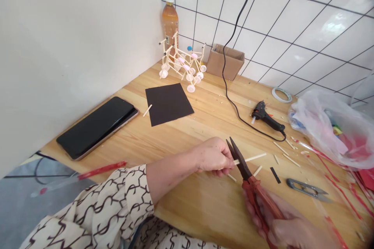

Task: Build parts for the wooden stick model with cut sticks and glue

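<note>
Stick: pale, thin, straight (256, 157); crosses the dark blades of the pliers (250, 183), above the wooden table (189, 206).
Left hand: pinches the stick's one end (216, 156).
Right hand: wrapped around the pliers' red handles (289, 225); blade tips slightly apart.
Nearby: black strip (275, 175), grey snips (308, 189), glue gun (267, 118).

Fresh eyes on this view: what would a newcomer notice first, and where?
Probably the red-handled pliers at lower right, gripped in the right hand, their tips at a thin stick that the left hand pinches. Next, the black square sheet left of centre, and the wheeled stick models just behind it.
</note>
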The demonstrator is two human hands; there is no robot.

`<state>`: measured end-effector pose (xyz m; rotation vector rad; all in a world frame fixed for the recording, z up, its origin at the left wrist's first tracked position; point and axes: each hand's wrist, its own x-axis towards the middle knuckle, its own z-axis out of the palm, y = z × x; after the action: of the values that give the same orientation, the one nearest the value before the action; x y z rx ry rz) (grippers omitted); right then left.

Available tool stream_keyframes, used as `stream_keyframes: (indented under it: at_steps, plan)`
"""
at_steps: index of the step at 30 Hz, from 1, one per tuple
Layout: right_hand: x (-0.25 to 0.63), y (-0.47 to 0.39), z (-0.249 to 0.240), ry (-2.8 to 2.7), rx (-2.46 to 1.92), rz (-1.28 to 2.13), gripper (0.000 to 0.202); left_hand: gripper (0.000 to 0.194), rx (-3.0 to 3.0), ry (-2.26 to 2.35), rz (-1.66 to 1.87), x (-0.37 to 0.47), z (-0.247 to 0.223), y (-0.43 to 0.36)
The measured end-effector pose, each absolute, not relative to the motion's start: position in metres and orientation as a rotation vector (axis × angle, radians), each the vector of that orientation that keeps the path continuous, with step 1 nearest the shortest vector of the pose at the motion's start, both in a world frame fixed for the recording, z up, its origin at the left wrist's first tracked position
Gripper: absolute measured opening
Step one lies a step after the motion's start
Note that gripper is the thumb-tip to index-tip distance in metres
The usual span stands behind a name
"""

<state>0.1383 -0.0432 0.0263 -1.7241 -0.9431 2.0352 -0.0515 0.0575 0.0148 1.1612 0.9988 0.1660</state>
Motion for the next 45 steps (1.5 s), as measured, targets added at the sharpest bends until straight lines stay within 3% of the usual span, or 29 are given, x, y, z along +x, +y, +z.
stream_keyframes:
  at_steps: [14,18,21,27,33,37,45]
  plan:
    - [0.148,-0.055,-0.003,-0.521,-1.531,2.231,0.061,0.014,1.124,0.991,0.079,-0.05,0.009,0.058]
    - [0.148,-0.052,-0.014,-0.462,-1.497,2.348,0.046,0.011,1.136,1.009,0.074,-0.049,0.008,0.058]
    - [0.143,-0.044,-0.01,-0.405,-1.458,2.406,0.033,0.01,1.145,1.015,0.089,-0.05,0.007,0.059]
    - [0.137,-0.04,0.016,-0.539,-1.546,2.267,0.042,0.009,1.122,0.989,0.151,-0.053,0.006,0.062]
    - [0.15,-0.049,0.025,-1.158,-1.88,1.788,0.05,0.014,1.118,0.941,0.444,-0.053,-0.004,0.064]
    - [0.164,-0.048,0.023,-1.729,-2.018,1.159,0.047,0.018,1.366,1.021,0.526,-0.053,-0.009,0.065]
    - [0.182,-0.055,0.0,-2.407,-1.929,0.239,0.04,0.016,2.141,1.149,0.623,-0.051,-0.017,0.06]
